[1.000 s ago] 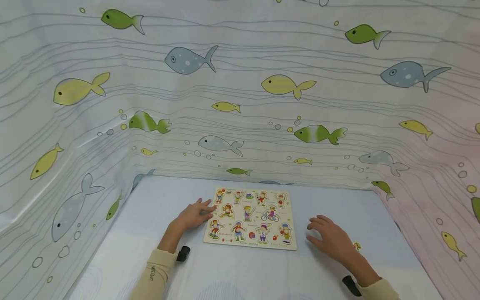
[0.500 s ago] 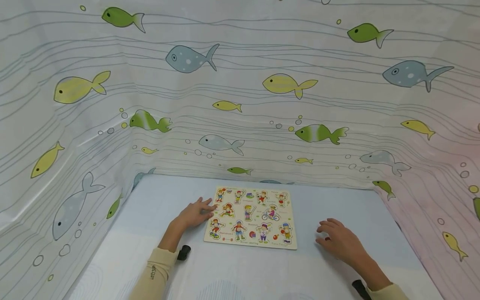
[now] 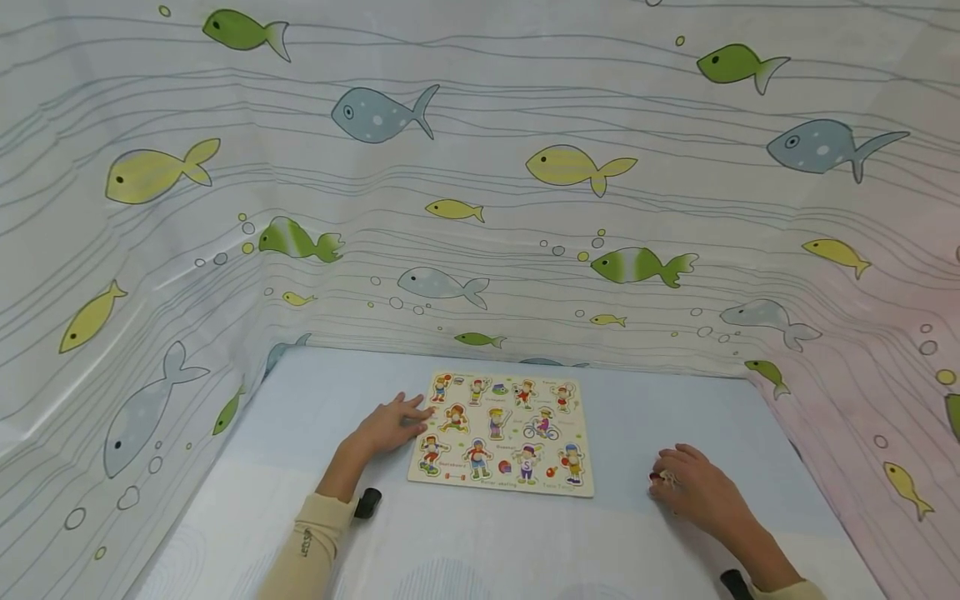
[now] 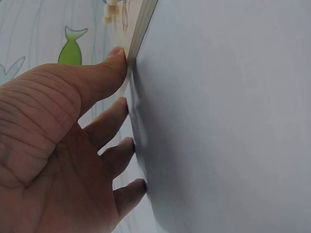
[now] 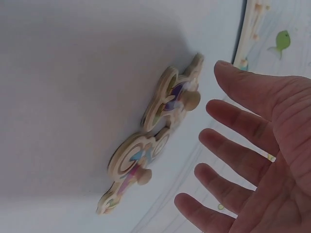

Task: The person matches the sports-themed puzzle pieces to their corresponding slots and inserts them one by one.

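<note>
A wooden peg puzzle board (image 3: pixel 474 429) with printed sports figures lies flat on the table. My left hand (image 3: pixel 386 425) lies at its left side. In the left wrist view, the thumb meets the board's edge (image 4: pixel 141 24) and the other fingers touch the table. My right hand (image 3: pixel 693 483) is low over the table, right of the board. Two knobbed wooden puzzle pieces lie there: one with a purple part (image 5: pixel 179 97), one with pink and blue parts (image 5: pixel 130 162). The right fingers (image 5: pixel 228 148) are spread and apart from both pieces. In the head view this hand mostly hides them.
The light blue and white tabletop (image 3: pixel 480 542) extends around the board. A fish-patterned curtain (image 3: pixel 510 250) surrounds the table at the back and both sides. A small black device (image 3: pixel 367 503) sits at the left wrist, another (image 3: pixel 735 583) at the right.
My right hand has moved right and nearer to me, away from the board and over the loose pieces. The left hand stays at the board's side.
</note>
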Demonstrator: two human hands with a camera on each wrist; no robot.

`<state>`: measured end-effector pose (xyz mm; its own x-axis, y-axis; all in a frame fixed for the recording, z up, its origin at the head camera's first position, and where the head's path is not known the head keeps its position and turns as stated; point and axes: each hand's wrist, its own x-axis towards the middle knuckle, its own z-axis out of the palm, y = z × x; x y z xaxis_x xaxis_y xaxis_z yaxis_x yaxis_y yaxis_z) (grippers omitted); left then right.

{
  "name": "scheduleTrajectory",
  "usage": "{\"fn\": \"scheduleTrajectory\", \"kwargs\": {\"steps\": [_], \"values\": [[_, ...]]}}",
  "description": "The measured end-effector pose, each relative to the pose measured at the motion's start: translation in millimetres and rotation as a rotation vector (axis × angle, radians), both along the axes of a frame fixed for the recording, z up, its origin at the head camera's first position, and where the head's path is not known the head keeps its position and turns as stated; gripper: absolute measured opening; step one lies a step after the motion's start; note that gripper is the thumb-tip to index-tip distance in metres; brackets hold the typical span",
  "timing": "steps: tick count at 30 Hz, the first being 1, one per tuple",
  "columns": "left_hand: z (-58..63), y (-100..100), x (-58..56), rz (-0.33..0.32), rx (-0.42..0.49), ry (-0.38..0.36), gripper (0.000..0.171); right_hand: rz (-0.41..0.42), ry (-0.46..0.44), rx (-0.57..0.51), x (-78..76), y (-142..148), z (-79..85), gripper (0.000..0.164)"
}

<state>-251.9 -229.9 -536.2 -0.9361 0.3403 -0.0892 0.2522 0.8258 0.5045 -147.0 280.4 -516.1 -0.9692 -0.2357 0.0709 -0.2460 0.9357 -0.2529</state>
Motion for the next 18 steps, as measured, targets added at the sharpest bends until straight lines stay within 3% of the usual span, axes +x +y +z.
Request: {"fn": "scheduleTrajectory", "kwargs": {"steps": [5,18], "values": [[-0.5,0.8,-0.3,0.002,0.003,-0.002,0.037,0.011,0.019,0.033,2.1,8.4,-3.5,0.027],[-0.6,1.1,0.0,0.009,0.003,-0.007,0.038,0.030,0.024,0.003,9.0,18.2,-6.0,0.014]]}}
